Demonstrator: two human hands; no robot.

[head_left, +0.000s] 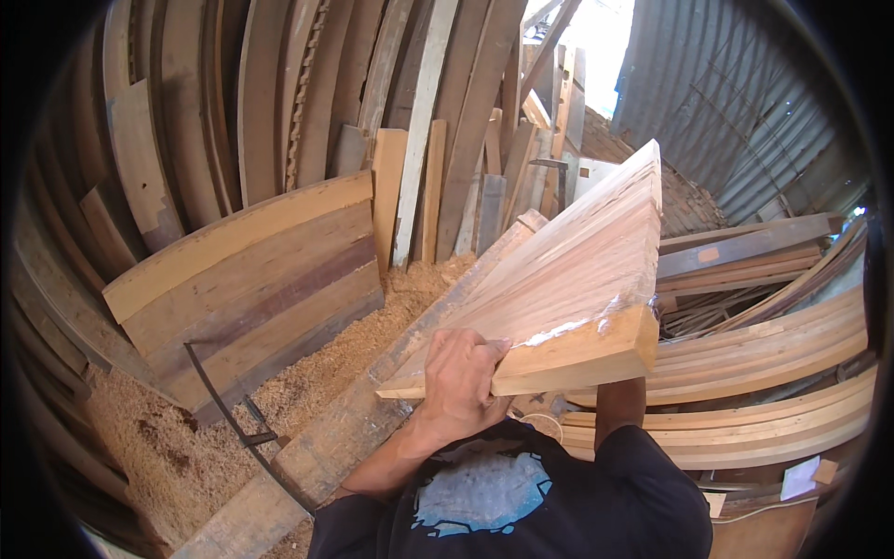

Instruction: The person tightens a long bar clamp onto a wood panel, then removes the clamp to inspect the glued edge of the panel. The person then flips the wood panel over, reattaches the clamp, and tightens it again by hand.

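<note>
My left hand (pixel 463 377) is closed over the near edge of a thick light wooden board (pixel 559 270). The fingers curl onto its rough, streaked upper face and the wrist comes in from below. The board is held up tilted in front of my chest, its far corner rising to the upper right. White, glue-like smears (pixel 563 331) lie along its near right edge. My right forearm (pixel 621 402) goes up behind the board's right end, which hides the right hand and its fingers. Under the board, a long worn beam (pixel 321 461) runs from lower left to upper right.
A dark metal clamp-like tool (pixel 250 438) lies across the beam's left side. Beyond it, a panel of joined boards (pixel 251 289) stands on edge in sawdust (pixel 168 456). Tall planks (pixel 270 93) lean along the back. Stacked lumber (pixel 764 349) fills the right, below corrugated metal sheets (pixel 745 102).
</note>
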